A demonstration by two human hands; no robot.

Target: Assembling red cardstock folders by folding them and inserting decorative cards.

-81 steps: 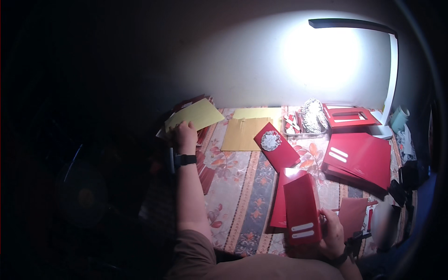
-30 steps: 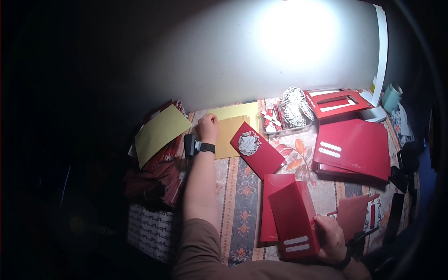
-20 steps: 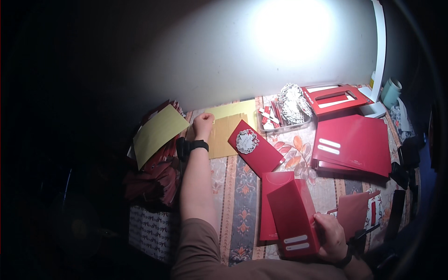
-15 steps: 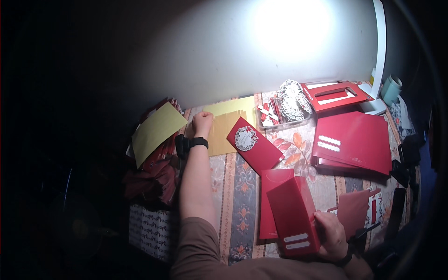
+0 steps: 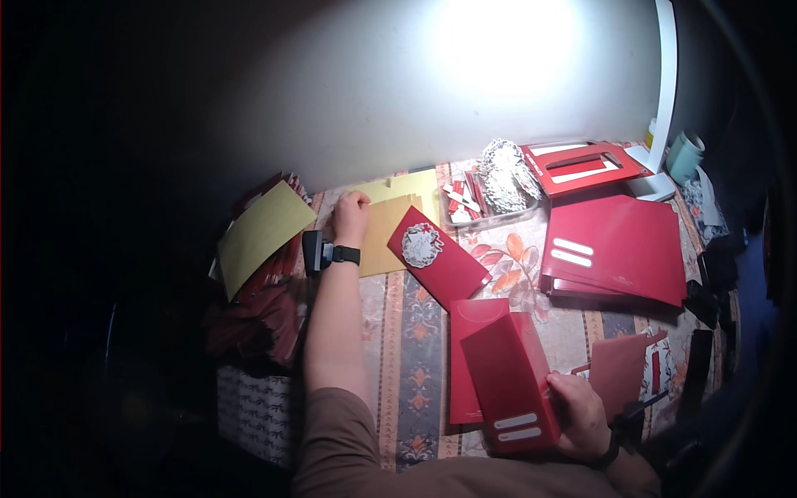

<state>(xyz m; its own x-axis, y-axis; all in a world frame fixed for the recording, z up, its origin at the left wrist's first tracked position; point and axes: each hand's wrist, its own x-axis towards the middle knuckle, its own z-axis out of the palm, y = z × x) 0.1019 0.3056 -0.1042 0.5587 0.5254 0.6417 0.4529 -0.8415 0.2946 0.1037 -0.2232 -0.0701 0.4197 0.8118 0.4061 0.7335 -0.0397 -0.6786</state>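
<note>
My right hand (image 5: 583, 417) grips the side of a folded red box (image 5: 506, 378), tilted, with two white label strips near its lower end. Another flat red piece (image 5: 466, 402) lies partly beneath it. My left hand (image 5: 352, 217), fingers curled closed, rests at the yellow sheets (image 5: 386, 236); what its fingers hold, if anything, is hidden. Beside them a red card (image 5: 455, 278) bears a white ornate cut-out (image 5: 422, 246).
A stack of red folders (image 5: 618, 249) lies right, with a red window frame box (image 5: 588, 168) behind it. A clear tray (image 5: 491, 217) holds white cut-outs and red strips. Further left, a yellow sheet (image 5: 266, 236) tops a red pile. A white lamp (image 5: 666, 91) stands back right.
The view has shifted slightly, so everything sits a little further left. My left hand has turned more upright at the yellow sheets, one of which has shifted. My right hand keeps hold of the red box.
</note>
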